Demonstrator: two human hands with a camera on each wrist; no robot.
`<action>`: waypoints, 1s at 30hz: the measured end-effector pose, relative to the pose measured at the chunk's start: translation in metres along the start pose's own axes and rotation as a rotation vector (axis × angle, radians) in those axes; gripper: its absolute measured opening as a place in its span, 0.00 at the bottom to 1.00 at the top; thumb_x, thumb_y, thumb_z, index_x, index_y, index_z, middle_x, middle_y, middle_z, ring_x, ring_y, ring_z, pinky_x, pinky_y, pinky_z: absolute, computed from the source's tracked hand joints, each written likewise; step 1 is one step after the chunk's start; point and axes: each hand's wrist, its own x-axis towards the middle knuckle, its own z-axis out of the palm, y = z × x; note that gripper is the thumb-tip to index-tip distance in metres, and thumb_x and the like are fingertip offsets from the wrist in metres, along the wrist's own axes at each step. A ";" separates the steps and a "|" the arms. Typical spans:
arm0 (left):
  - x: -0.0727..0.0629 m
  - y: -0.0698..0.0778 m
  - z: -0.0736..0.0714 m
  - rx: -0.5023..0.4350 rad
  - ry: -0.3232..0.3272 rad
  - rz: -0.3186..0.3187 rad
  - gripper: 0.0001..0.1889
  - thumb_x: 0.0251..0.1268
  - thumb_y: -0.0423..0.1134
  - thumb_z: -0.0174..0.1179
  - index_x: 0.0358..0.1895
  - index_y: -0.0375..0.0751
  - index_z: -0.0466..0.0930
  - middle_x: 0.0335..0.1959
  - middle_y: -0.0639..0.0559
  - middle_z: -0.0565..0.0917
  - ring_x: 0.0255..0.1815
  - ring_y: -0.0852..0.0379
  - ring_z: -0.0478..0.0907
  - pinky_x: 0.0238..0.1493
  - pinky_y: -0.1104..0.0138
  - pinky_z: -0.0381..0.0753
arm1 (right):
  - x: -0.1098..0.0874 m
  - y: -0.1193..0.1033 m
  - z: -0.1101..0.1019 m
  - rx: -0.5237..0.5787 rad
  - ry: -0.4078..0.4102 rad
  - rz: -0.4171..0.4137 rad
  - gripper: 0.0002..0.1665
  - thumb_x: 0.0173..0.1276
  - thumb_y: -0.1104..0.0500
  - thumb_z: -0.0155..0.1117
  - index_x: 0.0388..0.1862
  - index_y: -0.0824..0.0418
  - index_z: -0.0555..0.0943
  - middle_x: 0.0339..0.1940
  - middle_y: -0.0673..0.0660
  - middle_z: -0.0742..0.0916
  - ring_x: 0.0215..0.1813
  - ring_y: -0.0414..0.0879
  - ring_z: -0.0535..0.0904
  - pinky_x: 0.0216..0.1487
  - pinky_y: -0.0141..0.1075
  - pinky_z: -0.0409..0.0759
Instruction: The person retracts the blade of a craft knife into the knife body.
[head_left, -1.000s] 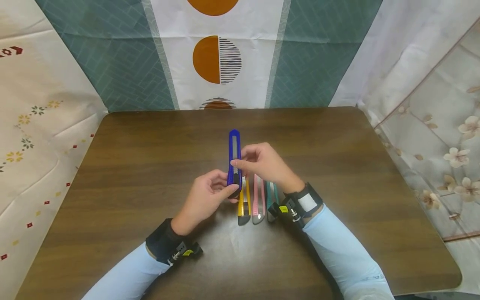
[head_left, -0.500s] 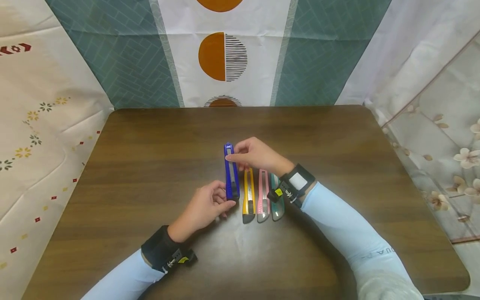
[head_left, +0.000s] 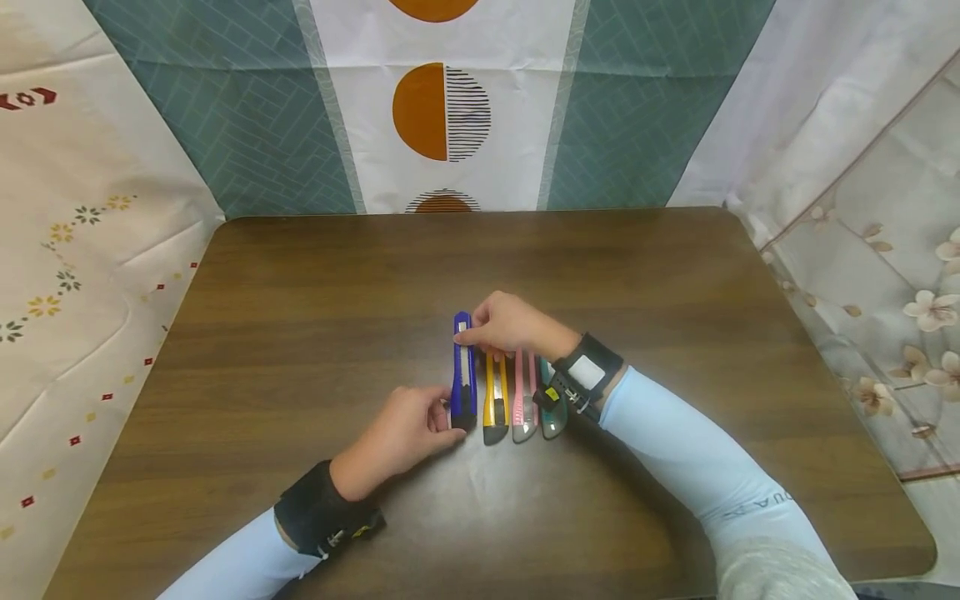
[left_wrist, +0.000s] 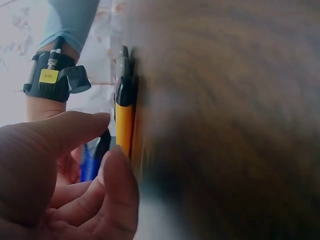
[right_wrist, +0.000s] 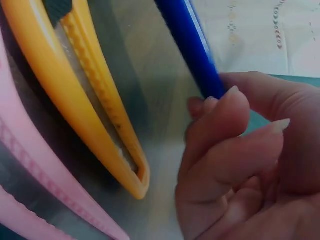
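A blue box cutter (head_left: 463, 375) with a black end lies lengthwise between both hands. My right hand (head_left: 513, 323) pinches its far end between thumb and fingers, also visible around the blue handle (right_wrist: 195, 50) in the right wrist view. My left hand (head_left: 405, 429) pinches the near black end; in the left wrist view the thumb and index finger partly hide it. Just to the right sit a yellow box cutter (head_left: 496, 408), a pink one (head_left: 522, 412) and a teal one (head_left: 553, 423), side by side. The right hand and wrist cover parts of these.
The brown wooden table (head_left: 315, 292) spreads around the cutters. A patterned cloth (head_left: 510, 125) hangs behind its far edge, with further curtains at the left and right sides. Each wrist wears a black strap (head_left: 592, 367) with a small camera.
Both hands have brought the blue box cutter down and nearer, to the left of the yellow one and in line with the row. The other cutters have stayed in place.
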 end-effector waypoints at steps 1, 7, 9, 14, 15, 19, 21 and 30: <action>-0.001 -0.001 0.000 0.038 -0.004 0.004 0.14 0.57 0.40 0.77 0.39 0.41 0.80 0.20 0.60 0.77 0.20 0.65 0.72 0.21 0.73 0.74 | 0.000 -0.001 0.001 -0.017 -0.006 0.017 0.25 0.70 0.44 0.71 0.27 0.65 0.82 0.15 0.52 0.79 0.20 0.47 0.74 0.20 0.30 0.68; -0.005 0.000 0.003 0.139 -0.018 -0.013 0.15 0.56 0.41 0.77 0.38 0.42 0.80 0.18 0.60 0.75 0.18 0.65 0.70 0.19 0.73 0.70 | 0.001 -0.006 0.006 -0.146 -0.029 0.085 0.27 0.69 0.43 0.71 0.24 0.65 0.83 0.13 0.50 0.75 0.17 0.44 0.71 0.18 0.30 0.66; -0.007 0.001 0.004 0.171 -0.014 -0.016 0.15 0.56 0.41 0.78 0.38 0.42 0.80 0.17 0.60 0.74 0.18 0.65 0.70 0.18 0.74 0.69 | 0.002 -0.009 0.008 -0.204 -0.029 0.101 0.26 0.70 0.43 0.70 0.24 0.64 0.84 0.13 0.49 0.75 0.17 0.43 0.71 0.17 0.29 0.67; -0.008 0.008 0.006 0.246 -0.013 -0.004 0.15 0.55 0.43 0.78 0.36 0.42 0.80 0.16 0.59 0.73 0.17 0.65 0.68 0.18 0.74 0.67 | 0.001 -0.015 0.012 -0.295 -0.015 0.113 0.23 0.70 0.44 0.70 0.25 0.61 0.83 0.15 0.50 0.75 0.18 0.43 0.72 0.18 0.30 0.69; -0.008 0.009 0.006 0.258 -0.016 0.000 0.15 0.55 0.43 0.78 0.35 0.42 0.80 0.17 0.59 0.73 0.17 0.64 0.68 0.18 0.73 0.67 | 0.001 -0.015 0.013 -0.308 -0.012 0.109 0.23 0.70 0.44 0.70 0.24 0.60 0.81 0.15 0.49 0.75 0.18 0.43 0.72 0.18 0.30 0.69; -0.009 0.013 0.006 0.289 -0.025 0.005 0.16 0.55 0.44 0.78 0.33 0.42 0.79 0.17 0.58 0.72 0.17 0.64 0.68 0.17 0.73 0.67 | 0.000 -0.017 0.018 -0.364 -0.003 0.094 0.23 0.70 0.44 0.69 0.22 0.57 0.79 0.16 0.49 0.74 0.18 0.42 0.72 0.18 0.30 0.69; -0.010 0.014 0.006 0.295 -0.026 0.008 0.15 0.56 0.44 0.78 0.33 0.42 0.79 0.17 0.59 0.72 0.17 0.64 0.68 0.17 0.73 0.66 | -0.001 -0.018 0.020 -0.388 0.003 0.092 0.22 0.70 0.44 0.69 0.22 0.57 0.79 0.16 0.50 0.75 0.19 0.42 0.73 0.18 0.30 0.70; -0.013 0.013 0.005 0.271 -0.025 -0.002 0.16 0.55 0.42 0.78 0.36 0.40 0.80 0.17 0.59 0.73 0.17 0.64 0.68 0.18 0.74 0.66 | -0.002 -0.020 0.027 -0.430 0.049 0.083 0.21 0.69 0.43 0.70 0.29 0.58 0.82 0.23 0.53 0.82 0.23 0.44 0.79 0.21 0.30 0.77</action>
